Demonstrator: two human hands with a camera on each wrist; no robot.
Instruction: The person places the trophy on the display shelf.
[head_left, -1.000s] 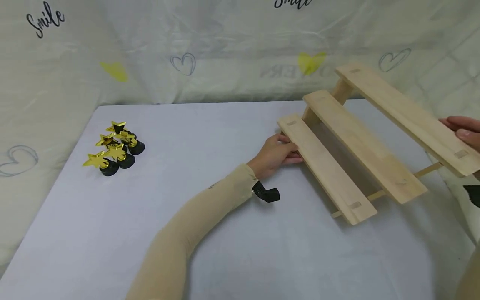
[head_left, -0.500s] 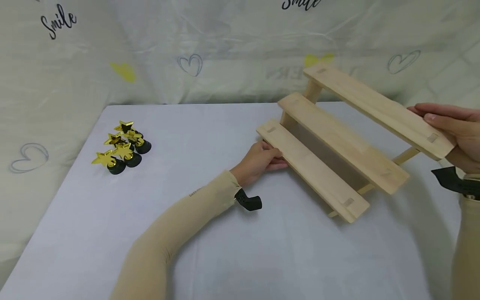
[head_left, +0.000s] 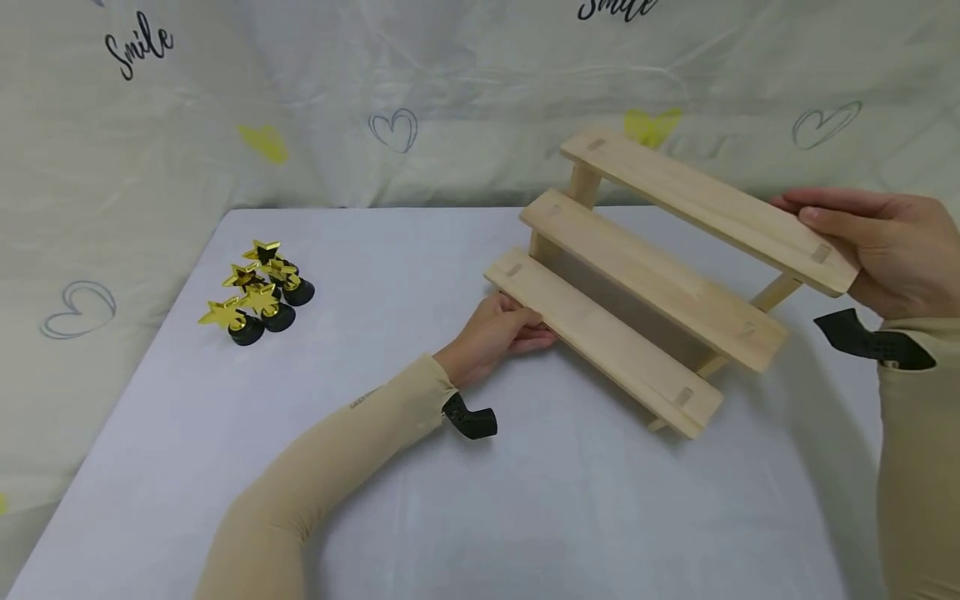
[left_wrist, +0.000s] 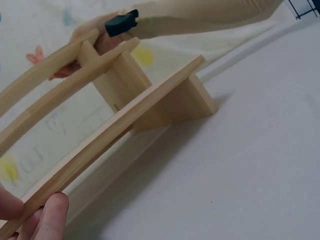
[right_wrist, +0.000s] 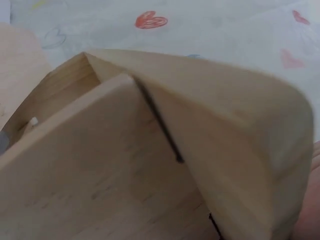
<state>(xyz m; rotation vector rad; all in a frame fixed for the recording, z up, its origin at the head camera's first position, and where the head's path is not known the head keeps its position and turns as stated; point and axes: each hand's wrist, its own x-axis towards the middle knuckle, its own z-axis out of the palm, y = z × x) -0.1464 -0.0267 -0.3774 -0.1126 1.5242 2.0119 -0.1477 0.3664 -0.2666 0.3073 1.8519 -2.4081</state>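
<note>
A three-step wooden display stand [head_left: 652,279] stands at an angle on the right half of the table, its lowest step facing the person. My left hand [head_left: 491,337] pinches the front edge of that lowest step near its left end. Thumb and fingertips [left_wrist: 54,212] show on either side of the board in the left wrist view. With my right hand [head_left: 903,246] I grip the right end of the top step, thumb above; the fingers beneath are hidden. The right wrist view is filled by the stand's side panel [right_wrist: 100,160], close up.
Several small trophies with gold stars and black bases [head_left: 258,300] stand grouped at the left back of the white table [head_left: 390,275]. A printed sheet [head_left: 465,100] with hearts and lettering hangs behind the table's back edge.
Both hands have moved left across the table with the stand between them, keeping their holds. The right hand has come fully into view. The head view has turned slightly left.
</note>
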